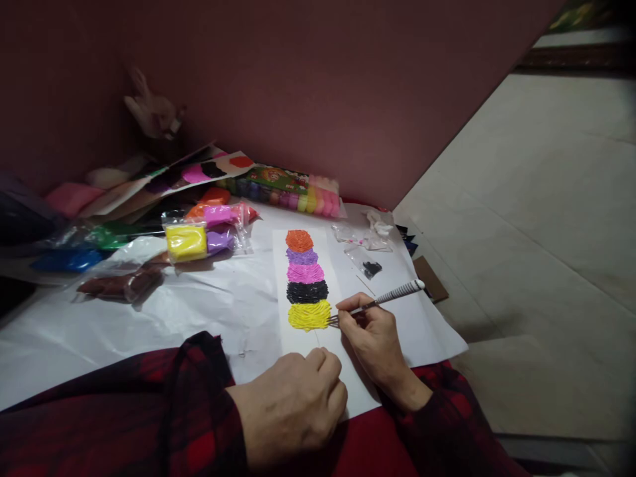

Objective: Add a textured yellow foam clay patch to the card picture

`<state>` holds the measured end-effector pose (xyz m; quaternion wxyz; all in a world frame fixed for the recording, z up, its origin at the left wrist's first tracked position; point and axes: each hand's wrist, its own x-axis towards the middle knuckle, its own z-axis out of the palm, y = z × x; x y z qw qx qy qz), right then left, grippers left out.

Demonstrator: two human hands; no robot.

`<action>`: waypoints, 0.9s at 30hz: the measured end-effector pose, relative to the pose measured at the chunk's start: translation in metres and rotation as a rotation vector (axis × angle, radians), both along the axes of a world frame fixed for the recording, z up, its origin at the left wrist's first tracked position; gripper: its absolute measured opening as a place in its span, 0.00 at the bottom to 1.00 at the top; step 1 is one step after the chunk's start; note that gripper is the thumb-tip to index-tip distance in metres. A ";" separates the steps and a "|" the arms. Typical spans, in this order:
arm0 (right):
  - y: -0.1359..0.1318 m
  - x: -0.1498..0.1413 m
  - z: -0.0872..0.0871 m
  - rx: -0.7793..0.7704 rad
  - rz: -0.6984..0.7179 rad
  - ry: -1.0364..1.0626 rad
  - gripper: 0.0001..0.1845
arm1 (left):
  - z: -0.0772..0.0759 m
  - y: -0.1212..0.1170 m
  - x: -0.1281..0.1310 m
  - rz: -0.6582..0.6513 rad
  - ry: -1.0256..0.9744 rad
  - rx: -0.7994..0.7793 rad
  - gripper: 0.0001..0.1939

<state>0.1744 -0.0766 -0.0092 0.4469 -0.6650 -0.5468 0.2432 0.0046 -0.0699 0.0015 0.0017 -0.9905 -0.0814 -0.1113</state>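
Note:
My right hand (372, 338) grips a fork (397, 292) with a striped handle. Its tines touch the right edge of a yellow clay patch (307, 315). That patch is ridged and lies lowest in a column on a white paper strip (283, 285). Above it come black clay (307, 292), pink clay (305, 273), purple clay (301, 256) and orange clay (299, 240). My left hand (298, 397) is closed at the strip's near end. A thin stick (317, 338) shows between its fingertips and the yellow patch; the grip itself is mostly hidden.
Bagged clay in yellow (185, 242), brown (124, 281) and other colours lies at the left. A pack of coloured clay (293, 189) rests against the wall. To the right are a small bag with black clay (371, 268) and another thin stick (365, 285). Tiled floor (536, 218) lies beyond.

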 end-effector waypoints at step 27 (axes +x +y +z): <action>0.000 0.001 0.001 0.014 -0.023 -0.035 0.01 | 0.003 0.000 -0.002 -0.007 0.012 -0.004 0.09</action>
